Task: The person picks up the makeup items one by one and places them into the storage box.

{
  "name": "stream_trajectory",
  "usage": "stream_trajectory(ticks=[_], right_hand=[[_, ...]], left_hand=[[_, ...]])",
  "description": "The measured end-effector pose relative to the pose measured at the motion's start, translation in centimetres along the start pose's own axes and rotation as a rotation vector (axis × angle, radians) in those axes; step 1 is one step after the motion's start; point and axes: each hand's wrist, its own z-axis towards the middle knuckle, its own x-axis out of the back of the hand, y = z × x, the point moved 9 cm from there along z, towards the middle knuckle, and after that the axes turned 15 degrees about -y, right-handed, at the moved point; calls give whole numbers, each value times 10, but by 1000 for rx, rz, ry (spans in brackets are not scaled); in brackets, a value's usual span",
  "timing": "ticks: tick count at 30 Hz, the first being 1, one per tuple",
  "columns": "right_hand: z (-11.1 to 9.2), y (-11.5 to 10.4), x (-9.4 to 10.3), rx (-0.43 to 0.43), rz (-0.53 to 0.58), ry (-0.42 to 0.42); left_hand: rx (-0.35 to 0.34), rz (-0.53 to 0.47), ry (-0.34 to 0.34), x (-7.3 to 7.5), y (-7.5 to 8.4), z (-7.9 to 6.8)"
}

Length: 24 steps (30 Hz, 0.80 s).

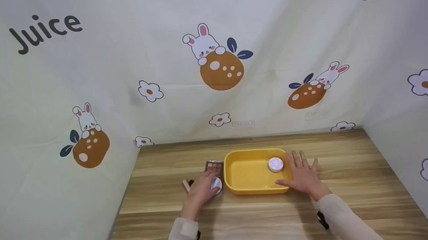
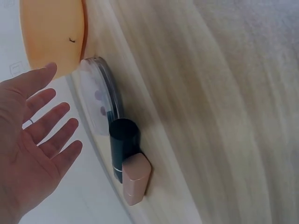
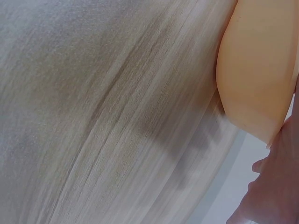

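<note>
In the head view my left hand [image 1: 201, 189] hovers over a round, pale, shiny-lidded case [image 1: 216, 185], fingers loosely extended. The left wrist view shows that hand [image 2: 35, 135] with its fingers spread and nothing between them. Below it on the table lie the round case [image 2: 96, 95], a black tube [image 2: 124, 142] and a pinkish-beige tube [image 2: 136, 177]. An eyeshadow palette [image 1: 214, 167] sits just beyond the fingertips. My right hand [image 1: 303, 176] rests at the right rim of a yellow basin [image 1: 238, 191], fingers straight, thumb reaching over the front right corner.
Inside the basin, at its right end, stands a small round white-lidded jar [image 1: 276, 164]. The wood-grain table [image 1: 245, 224] runs back to a printed cloth wall [image 1: 175, 115], with more cloth at both sides.
</note>
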Motion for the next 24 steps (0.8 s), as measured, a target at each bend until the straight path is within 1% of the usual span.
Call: stream_trajectory(ticks=[4,11,14,18,24], right_hand=[[1,1,-1,-4,4,5],[1,1,-1,-10,-7,0],[1,1,0,-8,-3,3],[0,1,0,-5,-6,4],[-1,1,-1,-2,7,-4]], left_hand=[[-1,-24,-9,-4,-2,-1],[-34,-17,18,-8,-3,-2],[-37,-22,20,-9,-4,-3],[-33,-43,17,-12,-6,-3],[-24,-25,17,-16,-8,-2]])
